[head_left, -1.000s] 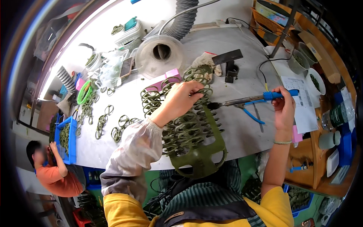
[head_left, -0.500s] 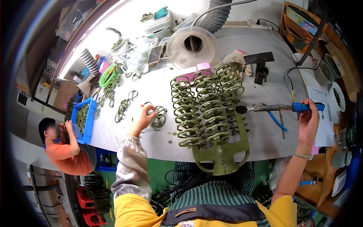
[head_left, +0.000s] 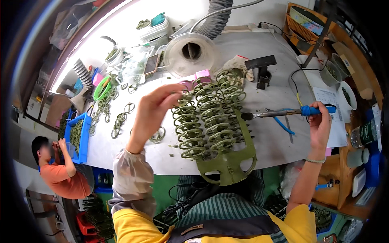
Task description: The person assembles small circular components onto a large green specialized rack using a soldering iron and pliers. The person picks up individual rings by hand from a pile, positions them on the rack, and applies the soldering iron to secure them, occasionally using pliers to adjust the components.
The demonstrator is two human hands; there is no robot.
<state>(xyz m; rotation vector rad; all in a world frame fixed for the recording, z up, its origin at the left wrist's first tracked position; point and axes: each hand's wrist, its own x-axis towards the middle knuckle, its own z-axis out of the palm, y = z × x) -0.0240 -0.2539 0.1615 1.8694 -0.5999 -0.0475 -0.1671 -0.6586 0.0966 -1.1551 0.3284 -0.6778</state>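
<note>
My left hand (head_left: 152, 111) is raised over the far end of a green rack-like piece (head_left: 229, 168), its thumb and fingers pinched together. They seem to hold a green ring (head_left: 185, 95), partly hidden by the fingers. Rows of similar looped green pieces (head_left: 188, 131) stack along the rack, whose wide slotted base points toward me. In my right hand (head_left: 320, 125) is a soldering iron (head_left: 279, 114) by its blue handle. The iron lies level, its dark flat tip close to the rack's right upright. Loose green rings (head_left: 157, 135) lie below my left hand.
A clear funnel-shaped hood (head_left: 176, 60) on a grey hose stands behind the rack. A black stand (head_left: 262, 73) and blue-handled pliers (head_left: 284, 125) are to its right. More green rings (head_left: 119, 121) lie left. At far left, a person (head_left: 65, 174) works beside a blue bin (head_left: 84, 135).
My left hand has moved up and right from the loose rings to the rack's far left row. The view has shifted slightly; my right hand still holds the iron near the rack.
</note>
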